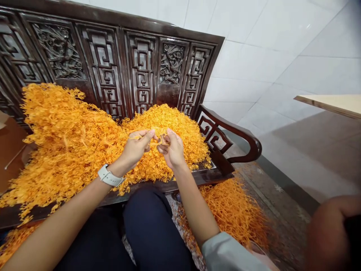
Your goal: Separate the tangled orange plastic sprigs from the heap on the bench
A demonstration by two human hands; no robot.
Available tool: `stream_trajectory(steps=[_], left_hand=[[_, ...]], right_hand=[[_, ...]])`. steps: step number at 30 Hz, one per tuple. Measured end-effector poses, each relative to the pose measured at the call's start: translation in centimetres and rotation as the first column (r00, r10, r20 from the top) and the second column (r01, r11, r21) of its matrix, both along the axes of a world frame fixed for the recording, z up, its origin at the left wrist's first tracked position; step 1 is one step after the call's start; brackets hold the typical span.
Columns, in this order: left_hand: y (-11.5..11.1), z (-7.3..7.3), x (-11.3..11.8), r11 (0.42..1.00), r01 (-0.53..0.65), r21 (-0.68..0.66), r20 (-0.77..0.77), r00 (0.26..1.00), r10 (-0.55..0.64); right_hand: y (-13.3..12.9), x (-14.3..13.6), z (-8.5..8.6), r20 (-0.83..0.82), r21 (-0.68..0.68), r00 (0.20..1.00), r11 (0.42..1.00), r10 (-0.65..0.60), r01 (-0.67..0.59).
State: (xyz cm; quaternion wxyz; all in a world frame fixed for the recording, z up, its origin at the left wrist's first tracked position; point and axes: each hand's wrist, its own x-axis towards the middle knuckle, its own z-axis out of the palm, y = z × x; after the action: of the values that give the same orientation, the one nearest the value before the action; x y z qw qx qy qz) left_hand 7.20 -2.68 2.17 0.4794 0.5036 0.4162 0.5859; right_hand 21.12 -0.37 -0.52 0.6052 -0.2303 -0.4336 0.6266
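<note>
Both hands are raised in front of me, over a big heap of small, curly orange plastic-looking pieces (169, 116). A thin orange piece (161, 140) with slender strands stretches between my fingertips. My left hand (137, 148), with a pale watch strap at the wrist, pinches its left end; an orange strand also runs over the fingers. My right hand (174, 148) is closed on the other end with thumb and fingers. The two hands are a small gap apart. The piece's exact shape is too fine to make out against the heap.
The heap lies on a dark carved wooden bench (123, 75) with a curved armrest (251, 145). Stringy orange strands (237, 210) pile on the floor. A cardboard box (9, 150) stands left. A board edge (329, 105) juts in right, above another person's bare limb (327, 229).
</note>
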Motion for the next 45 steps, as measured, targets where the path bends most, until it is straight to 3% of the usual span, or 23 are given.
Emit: stream_trajectory(steps=[3,5,8,10,13,15,18,20,22,23,24,25,26,28,29,31,33,36,40,42,45], left_hand=[[-0.2,0.3,0.5,0.992,0.12,-0.048,0.212,0.972,-0.107],[-0.7,0.7,1.4,0.982,0.186,-0.025,0.27,0.947,-0.172],[-1.5,1.7,2.1,0.97,0.241,0.018,0.324,0.917,-0.234],[-2.0,2.6,1.3,0.976,0.211,0.059,0.36,0.907,-0.218],[-2.2,3.8,-1.3,0.99,0.031,0.14,0.39,0.917,-0.084],[-2.1,4.3,-2.8,0.993,-0.003,0.116,0.382,0.923,-0.042],[-1.8,4.5,-3.5,0.997,0.071,0.03,0.414,0.907,-0.077],[-1.6,4.6,-3.4,0.994,0.112,0.002,0.464,0.88,-0.1],[-1.4,4.6,-3.2,0.99,0.141,-0.003,0.502,0.856,-0.12],[-1.2,4.6,-3.2,0.988,0.155,-0.001,0.514,0.847,-0.132],[-1.1,4.5,-3.3,0.985,0.17,-0.002,0.521,0.841,-0.144],[-0.9,4.3,-3.3,0.982,0.191,-0.008,0.522,0.838,-0.159],[-0.7,4.1,-3.4,0.977,0.214,-0.018,0.518,0.838,-0.174],[-0.3,3.5,-3.5,0.966,0.254,-0.042,0.5,0.843,-0.2],[-0.1,3.2,-3.5,0.962,0.269,-0.051,0.485,0.849,-0.211],[0.2,2.6,-3.3,0.955,0.289,-0.065,0.425,0.874,-0.235],[0.5,2.1,-3.1,0.952,0.294,-0.088,0.301,0.919,-0.256],[0.6,1.7,-2.8,0.972,0.213,-0.095,-0.016,0.976,-0.215],[0.4,1.3,-2.2,1.0,0.018,-0.014,-0.369,0.929,-0.022],[0.3,1.0,-1.5,0.996,-0.05,0.076,-0.457,0.886,0.08],[0.2,0.4,-0.4,0.974,-0.083,0.212,-0.466,0.867,0.176]], right_hand=[[-0.5,-0.3,0.8,-0.108,-0.01,0.988,0.994,0.109,-0.111],[-0.1,-0.4,1.4,-0.196,-0.039,0.97,0.987,0.146,-0.157],[2.3,1.3,1.8,-0.301,-0.087,0.948,0.987,0.106,-0.138],[4.5,4.2,1.5,-0.33,-0.094,0.944,0.994,0.014,-0.048],[6.6,9.7,-0.3,-0.352,-0.099,0.923,0.987,-0.155,0.128],[6.6,12.4,-2.3,-0.217,-0.077,0.965,0.988,-0.144,0.13],[6.2,13.4,-4.9,0.081,-0.013,0.995,0.999,-0.051,0.053],[6.5,12.4,-5.6,0.373,0.077,0.911,0.985,-0.175,0.157],[7.4,11.0,-5.5,0.635,0.281,0.659,0.915,-0.403,0.289],[7.8,10.3,-5.1,0.693,0.387,0.523,0.868,-0.496,0.31],[8.0,9.7,-4.5,0.704,0.459,0.445,0.833,-0.553,0.309],[8.1,9.1,-3.8,0.688,0.482,0.454,0.825,-0.565,0.296],[7.9,8.5,-3.0,0.657,0.459,0.541,0.848,-0.525,0.266],[6.8,7.3,-1.3,0.555,0.365,0.774,0.925,-0.305,0.104],[6.0,6.6,-0.5,0.511,0.342,0.842,0.94,-0.175,-0.012],[4.4,5.3,0.8,0.503,0.363,0.864,0.91,-0.012,-0.199],[3.3,4.0,1.4,0.556,0.423,0.831,0.869,-0.024,-0.258],[2.9,2.6,1.6,0.514,0.48,0.849,0.862,-0.124,-0.165],[2.8,1.7,1.6,0.288,0.316,0.956,0.948,-0.054,-0.041],[2.4,1.1,1.6,0.26,0.297,0.964,0.955,-0.064,-0.016],[1.8,0.2,1.4,0.261,0.34,0.948,0.936,-0.183,0.087]])
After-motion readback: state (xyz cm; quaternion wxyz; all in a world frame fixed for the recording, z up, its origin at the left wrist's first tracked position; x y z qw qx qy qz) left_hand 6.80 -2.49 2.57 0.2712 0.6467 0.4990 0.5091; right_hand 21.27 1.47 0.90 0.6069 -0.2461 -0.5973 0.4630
